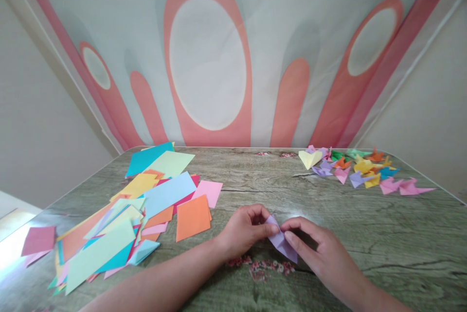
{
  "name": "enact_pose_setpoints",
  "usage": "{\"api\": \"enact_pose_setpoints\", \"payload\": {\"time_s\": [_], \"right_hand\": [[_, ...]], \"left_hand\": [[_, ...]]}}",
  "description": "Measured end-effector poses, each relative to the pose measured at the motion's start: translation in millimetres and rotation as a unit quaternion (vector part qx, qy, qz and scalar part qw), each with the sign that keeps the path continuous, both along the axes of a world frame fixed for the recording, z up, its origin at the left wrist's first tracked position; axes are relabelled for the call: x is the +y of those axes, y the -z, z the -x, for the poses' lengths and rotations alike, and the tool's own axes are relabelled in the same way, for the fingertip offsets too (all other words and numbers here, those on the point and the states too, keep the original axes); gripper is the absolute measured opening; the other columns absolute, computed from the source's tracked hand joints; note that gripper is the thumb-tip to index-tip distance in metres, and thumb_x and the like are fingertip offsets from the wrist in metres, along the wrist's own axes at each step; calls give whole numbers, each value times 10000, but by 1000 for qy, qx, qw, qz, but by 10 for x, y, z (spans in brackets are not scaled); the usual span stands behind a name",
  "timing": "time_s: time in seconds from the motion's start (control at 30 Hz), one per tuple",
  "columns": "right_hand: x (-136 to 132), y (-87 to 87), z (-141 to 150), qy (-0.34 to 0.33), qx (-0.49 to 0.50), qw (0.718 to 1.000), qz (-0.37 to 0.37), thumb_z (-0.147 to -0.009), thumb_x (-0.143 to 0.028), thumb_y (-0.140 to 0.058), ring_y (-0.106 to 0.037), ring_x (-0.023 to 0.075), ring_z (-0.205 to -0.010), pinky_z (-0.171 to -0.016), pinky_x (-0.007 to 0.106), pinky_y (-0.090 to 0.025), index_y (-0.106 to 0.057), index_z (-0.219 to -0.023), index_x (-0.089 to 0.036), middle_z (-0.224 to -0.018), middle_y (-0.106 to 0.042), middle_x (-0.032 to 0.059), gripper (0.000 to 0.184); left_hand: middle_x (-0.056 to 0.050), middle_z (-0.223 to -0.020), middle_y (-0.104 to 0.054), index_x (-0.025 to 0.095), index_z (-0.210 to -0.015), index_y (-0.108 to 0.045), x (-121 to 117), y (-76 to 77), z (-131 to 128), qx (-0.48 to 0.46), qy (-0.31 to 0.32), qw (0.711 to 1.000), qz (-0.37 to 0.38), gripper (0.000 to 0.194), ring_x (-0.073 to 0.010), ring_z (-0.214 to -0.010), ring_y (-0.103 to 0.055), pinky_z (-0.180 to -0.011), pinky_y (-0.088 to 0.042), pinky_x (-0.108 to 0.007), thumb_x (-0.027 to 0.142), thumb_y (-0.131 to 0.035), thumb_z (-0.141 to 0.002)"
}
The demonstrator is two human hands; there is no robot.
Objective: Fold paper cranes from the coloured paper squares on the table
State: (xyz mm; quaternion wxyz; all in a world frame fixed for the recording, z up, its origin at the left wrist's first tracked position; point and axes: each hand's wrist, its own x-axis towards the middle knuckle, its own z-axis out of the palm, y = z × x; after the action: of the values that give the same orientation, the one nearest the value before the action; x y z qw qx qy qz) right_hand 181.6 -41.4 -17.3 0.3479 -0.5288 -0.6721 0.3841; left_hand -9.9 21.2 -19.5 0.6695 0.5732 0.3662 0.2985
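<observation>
A small piece of folded lavender origami paper is held above the near middle of the table. My left hand pinches its upper left part between thumb and fingers. On the other side, my right hand has its thumb and index finger closed together at the paper's right edge. The paper is tilted, with one corner pointing down to the right. Its finer creases are too small to make out, and the fingertips cover part of its top.
On the left lies a loose pile of coloured paper sheets, with an orange square at its right edge. Several folded paper figures sit at the back right, beside a pale yellow heart-shaped fold. A patterned curtain hangs behind the wood-grain table.
</observation>
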Motion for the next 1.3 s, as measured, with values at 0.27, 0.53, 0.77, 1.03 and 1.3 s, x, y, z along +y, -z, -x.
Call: {"api": "enact_pose_setpoints", "payload": {"time_s": [0.27,0.53,0.77,1.03,1.3], "right_hand": [[-33,-24,54,22,-16,999,-34,-904,-415,-519,-612,186,-932,-824,301,-455,-613,-989,-247,-985,-671,9,210],[-61,-18,107,39,-37,996,-71,-868,-271,-553,-614,177,-834,-747,292,-460,-607,-870,-238,-899,-658,-2,64],[-61,-35,74,32,-35,996,-78,-878,-307,-539,-620,191,-881,-776,297,-473,-622,-921,-237,-942,-666,15,116],[-50,-79,23,39,30,999,-12,-877,-399,-556,-603,218,-998,-878,329,-457,-621,-1066,-257,-1053,-670,35,245],[-1,-87,14,4,243,962,122,-810,-408,-656,-615,192,-892,-780,310,-484,-607,-1055,-225,-977,-670,37,309]], "left_hand": [[-9,-712,-598,124,-771,-583,-16,-21,-37,-30,-15,999,3,340,-110,-652,-525,-640,-396,-234,326,-820,-633],[-7,-742,-587,130,-876,-609,-76,-48,-89,-42,-9,999,-17,349,-113,-683,-523,-628,-405,-221,298,-815,-651],[-28,-742,-596,114,-839,-634,-17,-43,-33,-46,22,999,13,354,-124,-653,-539,-596,-423,-233,436,-736,-734],[4,-702,-544,122,-846,-593,69,-69,28,-74,-2,996,42,330,-93,-602,-490,-558,-406,-203,427,-702,-780],[13,-696,-533,132,-840,-578,64,-51,10,-91,-24,994,59,366,-98,-609,-484,-560,-396,-209,447,-733,-741]]}}
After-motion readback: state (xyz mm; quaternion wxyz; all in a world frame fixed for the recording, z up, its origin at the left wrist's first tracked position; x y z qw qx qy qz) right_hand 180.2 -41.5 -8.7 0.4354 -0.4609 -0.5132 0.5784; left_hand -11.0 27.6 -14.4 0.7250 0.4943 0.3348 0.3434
